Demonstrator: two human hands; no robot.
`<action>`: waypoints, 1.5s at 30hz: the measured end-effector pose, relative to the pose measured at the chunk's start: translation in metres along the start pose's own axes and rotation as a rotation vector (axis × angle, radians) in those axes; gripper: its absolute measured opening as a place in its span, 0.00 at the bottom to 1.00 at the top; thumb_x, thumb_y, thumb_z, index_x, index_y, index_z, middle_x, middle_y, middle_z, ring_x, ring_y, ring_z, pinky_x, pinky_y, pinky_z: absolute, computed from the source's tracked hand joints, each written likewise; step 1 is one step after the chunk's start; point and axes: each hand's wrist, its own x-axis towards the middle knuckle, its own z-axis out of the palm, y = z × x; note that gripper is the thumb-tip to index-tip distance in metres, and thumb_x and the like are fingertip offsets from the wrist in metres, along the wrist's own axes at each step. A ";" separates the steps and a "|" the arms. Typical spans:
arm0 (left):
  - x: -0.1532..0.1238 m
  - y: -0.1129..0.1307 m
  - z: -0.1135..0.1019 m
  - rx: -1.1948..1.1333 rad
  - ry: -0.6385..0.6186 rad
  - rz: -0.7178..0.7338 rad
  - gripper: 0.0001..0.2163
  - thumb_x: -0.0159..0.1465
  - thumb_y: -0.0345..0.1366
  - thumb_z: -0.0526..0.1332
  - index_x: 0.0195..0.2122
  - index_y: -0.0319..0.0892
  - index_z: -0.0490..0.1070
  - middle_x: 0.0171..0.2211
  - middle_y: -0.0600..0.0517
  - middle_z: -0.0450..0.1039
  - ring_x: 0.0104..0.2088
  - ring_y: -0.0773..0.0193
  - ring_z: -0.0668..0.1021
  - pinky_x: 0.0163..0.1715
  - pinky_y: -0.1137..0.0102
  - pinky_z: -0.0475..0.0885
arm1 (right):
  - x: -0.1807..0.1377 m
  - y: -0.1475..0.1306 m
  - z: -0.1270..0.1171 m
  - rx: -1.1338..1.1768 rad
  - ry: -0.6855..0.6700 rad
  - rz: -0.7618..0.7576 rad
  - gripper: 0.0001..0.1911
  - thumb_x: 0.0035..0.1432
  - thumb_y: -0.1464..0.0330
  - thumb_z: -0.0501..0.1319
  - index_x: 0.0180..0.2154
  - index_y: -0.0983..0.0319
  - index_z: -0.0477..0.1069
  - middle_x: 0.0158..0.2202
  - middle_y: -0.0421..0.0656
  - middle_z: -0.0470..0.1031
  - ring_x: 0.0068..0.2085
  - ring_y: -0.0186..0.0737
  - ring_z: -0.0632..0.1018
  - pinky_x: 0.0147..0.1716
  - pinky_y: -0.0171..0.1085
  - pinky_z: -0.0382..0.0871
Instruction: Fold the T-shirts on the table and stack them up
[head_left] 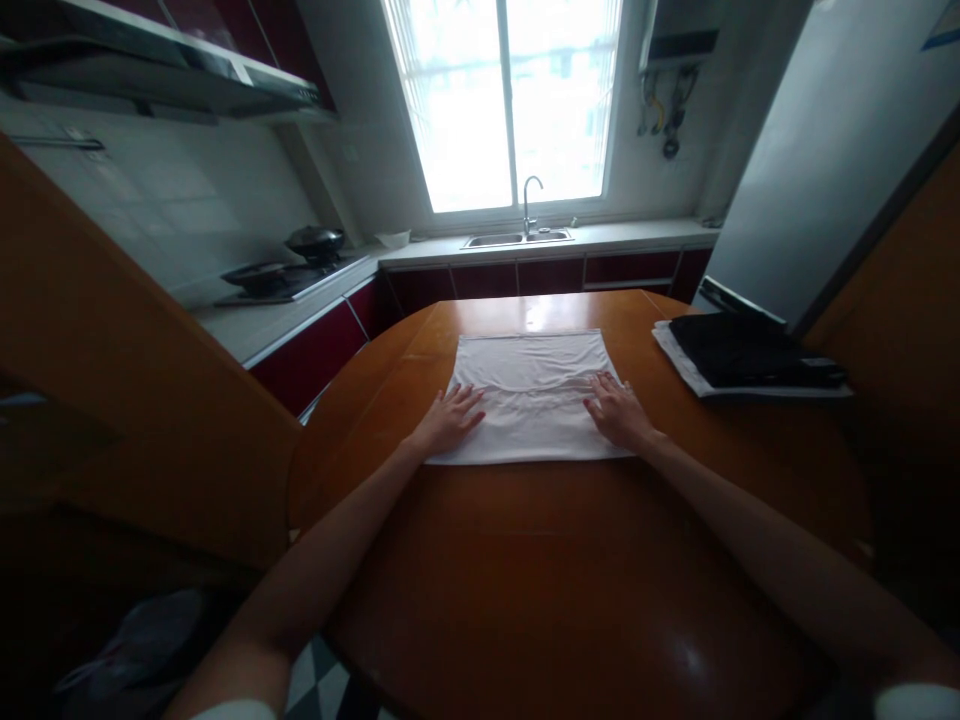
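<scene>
Bare table (540, 560) lies open behind both hands and beyond their fingertips. To the outside of the right hand (616, 412), a stack of folded clothes (742, 355) blocks the way.

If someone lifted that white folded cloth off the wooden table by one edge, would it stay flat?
Probably not. The white folded cloth lies thin and flat with a soft crease across it, so it would likely droop. It looks light. On the glossy round wooden table it might slide when pushed.
</scene>
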 end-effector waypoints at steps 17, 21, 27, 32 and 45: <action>-0.016 -0.030 -0.054 -0.363 0.175 0.119 0.31 0.66 0.58 0.56 0.59 0.38 0.73 0.59 0.36 0.71 0.59 0.49 0.74 0.62 0.55 0.66 | 0.005 0.032 -0.031 0.187 0.214 -0.069 0.25 0.69 0.61 0.51 0.59 0.66 0.72 0.67 0.56 0.64 0.68 0.53 0.63 0.66 0.56 0.55; -0.055 -0.028 -0.087 -0.452 0.056 0.167 0.22 0.64 0.53 0.63 0.50 0.41 0.80 0.47 0.42 0.78 0.44 0.56 0.80 0.47 0.63 0.75 | -0.018 0.048 -0.045 0.261 0.224 -0.227 0.20 0.66 0.60 0.56 0.53 0.61 0.77 0.60 0.52 0.73 0.61 0.53 0.71 0.62 0.53 0.64; -0.116 -0.013 -0.071 -0.258 -0.027 0.206 0.17 0.65 0.39 0.63 0.55 0.49 0.76 0.51 0.46 0.76 0.47 0.57 0.79 0.51 0.64 0.74 | -0.080 0.058 -0.048 0.162 0.122 -0.345 0.14 0.64 0.62 0.60 0.46 0.58 0.80 0.50 0.51 0.76 0.51 0.51 0.76 0.53 0.50 0.72; -0.131 -0.013 -0.043 -0.106 0.112 0.255 0.15 0.68 0.31 0.56 0.51 0.48 0.77 0.50 0.47 0.76 0.49 0.58 0.78 0.53 0.63 0.74 | -0.102 0.059 -0.049 -0.006 0.107 -0.417 0.10 0.62 0.70 0.60 0.42 0.57 0.79 0.45 0.48 0.78 0.47 0.47 0.76 0.49 0.46 0.70; -0.146 0.001 -0.034 -0.156 0.207 0.238 0.12 0.70 0.33 0.53 0.42 0.45 0.78 0.42 0.47 0.77 0.41 0.62 0.79 0.44 0.69 0.76 | -0.118 0.053 -0.057 -0.081 0.108 -0.486 0.10 0.62 0.76 0.56 0.36 0.59 0.75 0.38 0.46 0.77 0.41 0.44 0.75 0.46 0.43 0.66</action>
